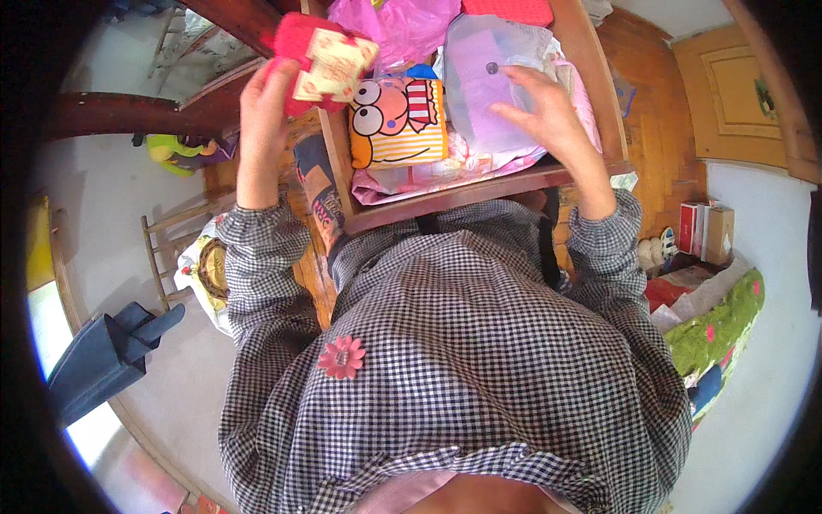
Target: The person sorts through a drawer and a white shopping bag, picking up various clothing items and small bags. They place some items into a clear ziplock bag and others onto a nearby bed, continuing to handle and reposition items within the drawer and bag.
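Observation:
My left hand (pixel 266 96) grips a red fuzzy item with a cream patterned front (pixel 337 64), held up over the left side of an open wooden drawer (pixel 443 196). Fingers apart, my right hand (pixel 542 106) hovers at a translucent plastic snap folder (pixel 472 122) that shows something purple inside; whether the fingertips touch it I cannot tell. Between the hands lies a cartoon-frog pouch (pixel 398 122) with orange stripes. A pink plastic bag (pixel 398 32) and a red textured item (pixel 507 9) fill the far part. Pink patterned cloth (pixel 437 173) lies beneath the pouch and folder.
Dark wooden furniture (pixel 115 115) stands at the upper left. A small wooden ladder-like frame (pixel 186 238) and a white bag (pixel 205 276) are on the left. Boxes (pixel 706 228) and a green cloth-covered container (pixel 719 321) sit on the right, below a wooden door (pixel 725 96).

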`<control>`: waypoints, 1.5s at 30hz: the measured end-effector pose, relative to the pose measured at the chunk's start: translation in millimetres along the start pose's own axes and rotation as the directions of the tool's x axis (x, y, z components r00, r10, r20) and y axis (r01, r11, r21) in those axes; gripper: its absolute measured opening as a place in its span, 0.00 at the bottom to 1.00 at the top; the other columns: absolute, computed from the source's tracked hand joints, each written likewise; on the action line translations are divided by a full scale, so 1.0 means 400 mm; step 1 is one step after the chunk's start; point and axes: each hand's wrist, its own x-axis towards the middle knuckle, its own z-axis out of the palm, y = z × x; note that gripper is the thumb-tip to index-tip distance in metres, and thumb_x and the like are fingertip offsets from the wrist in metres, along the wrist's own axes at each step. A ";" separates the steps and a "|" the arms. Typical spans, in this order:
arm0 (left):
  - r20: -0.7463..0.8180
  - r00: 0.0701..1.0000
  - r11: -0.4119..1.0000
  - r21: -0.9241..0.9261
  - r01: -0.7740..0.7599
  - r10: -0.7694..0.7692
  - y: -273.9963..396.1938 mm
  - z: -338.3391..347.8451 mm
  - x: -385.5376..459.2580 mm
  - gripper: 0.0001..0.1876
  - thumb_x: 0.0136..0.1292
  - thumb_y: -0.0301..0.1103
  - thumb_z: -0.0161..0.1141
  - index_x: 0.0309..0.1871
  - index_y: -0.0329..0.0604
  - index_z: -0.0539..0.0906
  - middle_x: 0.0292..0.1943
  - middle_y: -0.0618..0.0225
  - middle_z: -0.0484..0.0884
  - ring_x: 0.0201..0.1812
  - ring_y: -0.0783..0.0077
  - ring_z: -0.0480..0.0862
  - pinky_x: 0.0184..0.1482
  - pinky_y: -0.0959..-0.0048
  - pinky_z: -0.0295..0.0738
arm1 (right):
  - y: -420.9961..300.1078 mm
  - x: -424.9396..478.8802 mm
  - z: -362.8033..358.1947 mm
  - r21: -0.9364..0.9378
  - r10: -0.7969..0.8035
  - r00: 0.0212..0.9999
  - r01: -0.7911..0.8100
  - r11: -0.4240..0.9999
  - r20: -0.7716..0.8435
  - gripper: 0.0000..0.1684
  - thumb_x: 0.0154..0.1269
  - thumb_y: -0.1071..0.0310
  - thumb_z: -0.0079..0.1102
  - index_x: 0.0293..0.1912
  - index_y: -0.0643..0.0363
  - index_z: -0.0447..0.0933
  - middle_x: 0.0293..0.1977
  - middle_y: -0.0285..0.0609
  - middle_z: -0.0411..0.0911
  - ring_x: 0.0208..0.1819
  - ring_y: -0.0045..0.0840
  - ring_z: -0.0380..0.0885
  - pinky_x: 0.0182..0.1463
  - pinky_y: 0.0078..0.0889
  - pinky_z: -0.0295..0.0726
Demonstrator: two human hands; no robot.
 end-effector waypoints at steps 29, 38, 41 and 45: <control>-0.014 0.957 0.901 -0.340 0.268 -0.289 -0.004 -0.055 -0.069 0.16 0.65 0.36 0.51 0.50 0.34 0.73 0.43 0.59 0.80 0.40 0.69 0.82 0.37 0.72 0.80 | 0.162 0.005 -0.056 0.908 0.487 0.816 -0.407 0.103 0.311 0.16 0.56 0.72 0.51 0.45 0.68 0.72 0.39 0.46 0.78 0.40 0.27 0.79 0.44 0.28 0.80; 0.285 0.868 0.880 -0.133 0.456 -0.407 -0.088 0.131 0.018 0.15 0.65 0.38 0.51 0.50 0.39 0.75 0.44 0.64 0.80 0.43 0.70 0.80 0.44 0.65 0.76 | 0.257 -0.134 -0.094 0.832 0.158 0.955 -0.131 -0.539 0.252 0.20 0.64 0.63 0.47 0.51 0.65 0.71 0.48 0.49 0.76 0.49 0.36 0.76 0.53 0.46 0.74; 0.252 0.843 0.711 -0.454 0.537 -0.476 -0.089 0.189 0.053 0.17 0.66 0.40 0.49 0.53 0.40 0.73 0.49 0.63 0.78 0.48 0.66 0.77 0.49 0.61 0.73 | 0.237 -0.148 -0.132 0.888 0.422 0.881 0.004 -0.460 0.214 0.20 0.62 0.63 0.49 0.50 0.66 0.71 0.48 0.49 0.75 0.49 0.37 0.76 0.54 0.47 0.74; 0.246 0.908 0.756 -0.504 0.418 -0.338 -0.013 0.189 0.108 0.19 0.65 0.38 0.52 0.56 0.41 0.71 0.54 0.61 0.75 0.56 0.63 0.73 0.56 0.56 0.68 | 0.193 -0.175 -0.223 0.881 0.345 0.936 0.103 -0.463 0.072 0.21 0.64 0.61 0.45 0.51 0.66 0.70 0.48 0.50 0.75 0.48 0.36 0.76 0.54 0.45 0.74</control>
